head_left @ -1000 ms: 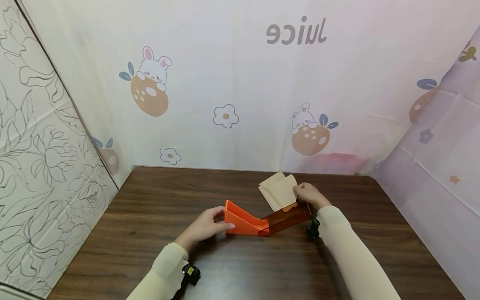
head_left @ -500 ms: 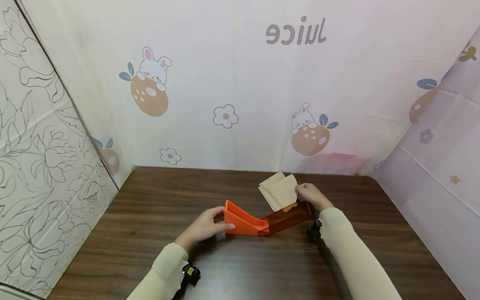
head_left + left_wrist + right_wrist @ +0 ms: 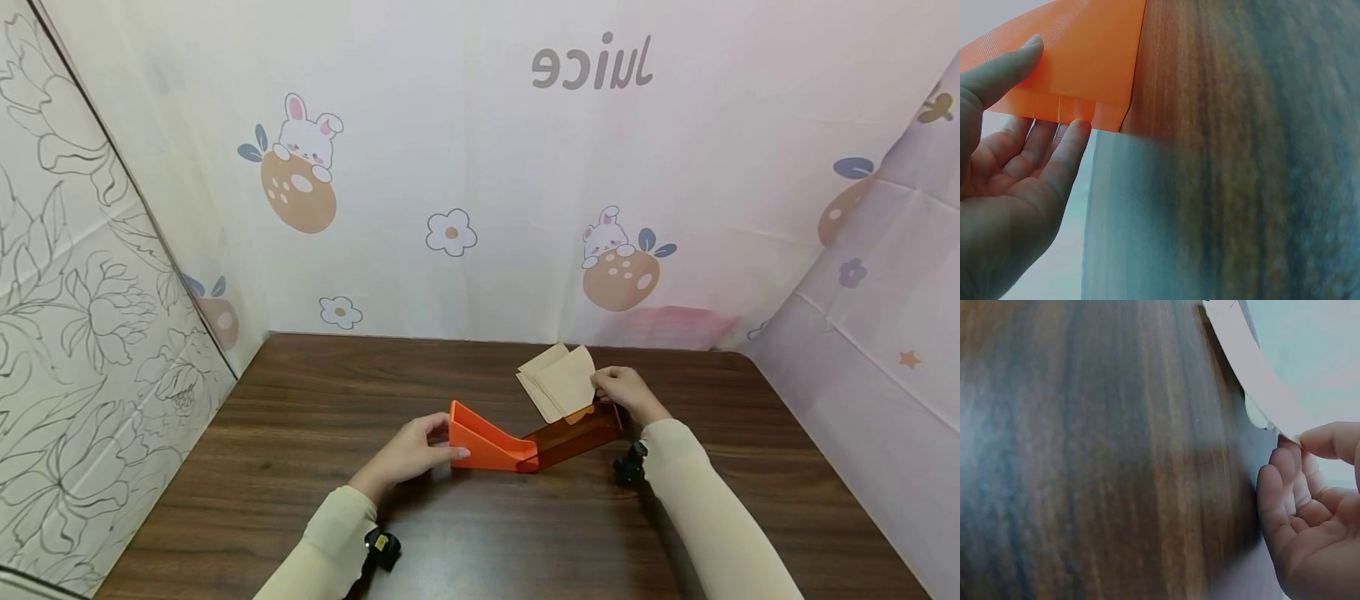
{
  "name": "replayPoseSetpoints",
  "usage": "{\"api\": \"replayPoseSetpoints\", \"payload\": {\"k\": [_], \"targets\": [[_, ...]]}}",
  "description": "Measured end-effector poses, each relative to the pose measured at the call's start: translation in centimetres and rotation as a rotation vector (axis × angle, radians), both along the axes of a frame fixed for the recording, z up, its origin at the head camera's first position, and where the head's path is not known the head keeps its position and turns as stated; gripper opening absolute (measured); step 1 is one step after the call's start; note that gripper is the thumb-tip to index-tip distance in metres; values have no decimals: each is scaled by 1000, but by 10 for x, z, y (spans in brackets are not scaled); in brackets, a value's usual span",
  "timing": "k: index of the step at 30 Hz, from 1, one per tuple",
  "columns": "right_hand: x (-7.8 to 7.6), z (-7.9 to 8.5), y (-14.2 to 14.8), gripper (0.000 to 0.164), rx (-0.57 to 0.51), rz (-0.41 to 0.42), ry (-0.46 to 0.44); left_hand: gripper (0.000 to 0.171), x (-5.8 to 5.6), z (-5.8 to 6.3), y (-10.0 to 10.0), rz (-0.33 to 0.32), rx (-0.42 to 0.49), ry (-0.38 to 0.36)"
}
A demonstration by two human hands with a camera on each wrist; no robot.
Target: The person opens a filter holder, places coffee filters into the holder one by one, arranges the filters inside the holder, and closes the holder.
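An orange wedge-shaped holder (image 3: 482, 442) stands on the table, its see-through amber lid (image 3: 576, 442) lying swung out to the right. My left hand (image 3: 411, 450) holds the holder's tall left end. In the left wrist view the thumb lies on its broad side and the fingertips touch the end wall (image 3: 1075, 111). Behind the lid lie several beige paper sheets, which look like coffee filters (image 3: 542, 392). My right hand (image 3: 624, 390) pinches the right edge of the top filter (image 3: 572, 382) between thumb and finger. That filter's edge (image 3: 1254, 369) bows upward in the right wrist view.
The dark wood table (image 3: 337, 375) reaches back to a printed curtain (image 3: 465, 167). Another patterned panel (image 3: 90, 275) borders the left side. Small black cameras (image 3: 384, 548) sit on both wrists.
My right hand has shifted slightly to the right, still pinching the filter's edge, which is bent up a little more. My left hand, the holder and the lid have stayed put.
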State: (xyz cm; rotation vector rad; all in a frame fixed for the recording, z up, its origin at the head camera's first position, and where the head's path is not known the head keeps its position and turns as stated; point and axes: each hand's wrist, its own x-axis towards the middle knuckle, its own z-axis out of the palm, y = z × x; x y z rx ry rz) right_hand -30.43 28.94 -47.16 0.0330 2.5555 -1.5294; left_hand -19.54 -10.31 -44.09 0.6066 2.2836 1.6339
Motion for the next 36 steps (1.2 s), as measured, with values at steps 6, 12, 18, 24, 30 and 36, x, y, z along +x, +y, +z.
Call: {"api": "replayPoseSetpoints", "payload": {"k": [6, 12, 18, 24, 30, 36], "targets": [[4, -2, 6, 44, -58, 2, 10, 27, -1, -1, 1, 1, -9, 1], [3, -4, 8, 46, -109, -23, -5, 31, -11, -25, -1, 6, -6, -11], [4, -3, 10, 48, -130, -22, 2, 30, -5, -10, -1, -4, -1, -13], [3, -1, 9, 48, -143, -33, 20, 28, 0, 0, 0, -1, -5, -17], [6, 9, 6, 51, -129, -24, 42, 30, -3, -9, 1, 7, -4, -6], [8, 17, 5, 50, -120, -14, 57, 31, -11, -24, 0, 24, -36, -3]]}}
